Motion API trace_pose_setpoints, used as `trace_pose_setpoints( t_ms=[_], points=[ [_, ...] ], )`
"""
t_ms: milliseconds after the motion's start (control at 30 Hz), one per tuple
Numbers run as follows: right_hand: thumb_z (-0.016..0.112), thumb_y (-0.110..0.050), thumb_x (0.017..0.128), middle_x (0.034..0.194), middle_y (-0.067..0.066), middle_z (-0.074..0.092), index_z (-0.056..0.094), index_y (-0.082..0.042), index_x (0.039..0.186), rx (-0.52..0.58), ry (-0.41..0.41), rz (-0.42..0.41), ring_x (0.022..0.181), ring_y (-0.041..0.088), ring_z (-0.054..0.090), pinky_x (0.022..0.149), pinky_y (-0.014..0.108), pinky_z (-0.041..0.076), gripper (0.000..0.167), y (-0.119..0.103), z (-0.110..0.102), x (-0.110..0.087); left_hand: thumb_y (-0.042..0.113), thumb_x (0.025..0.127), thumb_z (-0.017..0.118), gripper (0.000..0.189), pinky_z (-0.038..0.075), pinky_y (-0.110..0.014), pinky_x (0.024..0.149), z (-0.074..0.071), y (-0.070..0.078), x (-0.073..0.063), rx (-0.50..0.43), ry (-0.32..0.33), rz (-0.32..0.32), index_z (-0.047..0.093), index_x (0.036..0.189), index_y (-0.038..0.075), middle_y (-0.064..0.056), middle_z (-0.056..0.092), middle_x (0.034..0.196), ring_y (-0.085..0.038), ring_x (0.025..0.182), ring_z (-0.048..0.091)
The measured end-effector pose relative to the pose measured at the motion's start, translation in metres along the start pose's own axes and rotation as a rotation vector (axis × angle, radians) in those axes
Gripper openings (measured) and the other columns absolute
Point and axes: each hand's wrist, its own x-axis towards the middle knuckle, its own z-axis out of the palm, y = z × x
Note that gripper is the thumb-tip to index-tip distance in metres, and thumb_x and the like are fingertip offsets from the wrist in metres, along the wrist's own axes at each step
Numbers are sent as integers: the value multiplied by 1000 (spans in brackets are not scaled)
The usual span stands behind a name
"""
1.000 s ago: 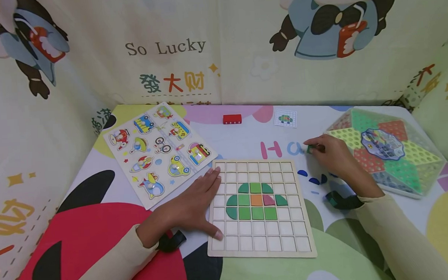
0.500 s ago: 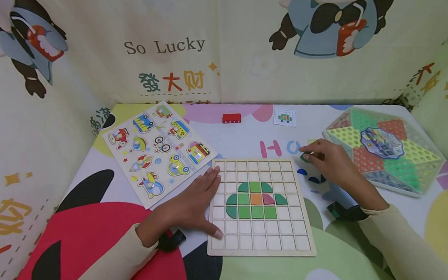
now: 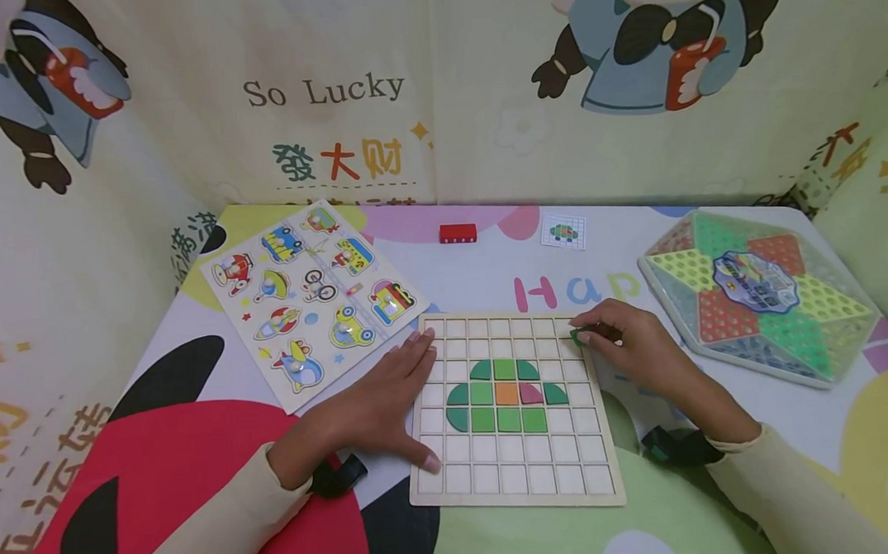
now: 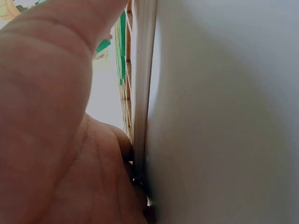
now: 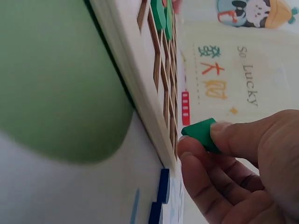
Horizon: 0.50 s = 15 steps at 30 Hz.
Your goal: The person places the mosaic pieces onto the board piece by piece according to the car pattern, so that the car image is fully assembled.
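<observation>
A wooden grid board (image 3: 518, 493) lies in the middle of the table, with green squares (image 3: 483, 420), dark green curved pieces (image 3: 458, 408), an orange square (image 3: 506, 393) and a pink piece (image 3: 530, 393) set in its cells. My left hand (image 3: 368, 408) rests along the board's left edge, thumb and fingers spread. Between thumb and fingertips, my right hand (image 3: 644, 347) pinches a small green tile (image 5: 201, 134) over the board's upper right corner. The right wrist view shows this tile apart from the board. Part of it is hidden by the fingers.
A picture peg puzzle (image 3: 314, 303) lies at the left. At the back are a red block (image 3: 458, 233) and a small pattern card (image 3: 564, 232). A clear-lidded box (image 3: 757, 296) stands at the right. Dark blue pieces (image 5: 163, 185) lie beside the board, partly behind the right hand.
My right hand has moved left and nearer with the green tile, from the table lettering to the board's upper right corner. The left hand has stayed on the board's edge.
</observation>
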Motion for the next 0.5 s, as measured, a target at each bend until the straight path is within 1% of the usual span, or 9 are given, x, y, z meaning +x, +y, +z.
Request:
trace_pose_setpoints(
  t_ms=[100,167,333,433,500],
  points=[
    [71,6,85,95,2,63,72,-2,105,5,-14,-2,82,14,62,69,18,53,22,-5,0,-3,64,61,81,131,10,-47,117,1,0,0,-1,1,-3,14,155,1,-11,2,163,-28,148,-3],
    [71,7,85,96,2,63,73,-3,105,13,-20,-14,82,14,62,69,18,53,22,-9,-1,-5,64,61,81,131,9,-46,117,1,0,0,0,-1,-9,13,155,2,-10,1,163,-27,148,-4],
    [72,7,84,96,-3,64,74,-6,104,66,-53,-83,74,8,57,60,19,48,24,-17,-2,-13,64,61,81,131,9,-47,117,1,0,0,2,-2,-12,12,155,3,-10,1,163,-27,148,-4],
    [72,4,85,94,-5,63,73,-6,104,107,-88,-128,72,6,55,59,20,48,23,-22,0,-18,63,61,81,131,10,-47,116,1,0,-1,2,3,-7,13,155,2,-11,2,163,-28,148,-4],
    [71,4,85,92,-7,63,72,-7,105,140,-118,-139,72,5,56,60,21,49,23,-24,2,-21,64,61,81,132,10,-47,116,1,0,-1,2,4,-7,13,155,2,-11,2,163,-28,148,-3]
  ],
)
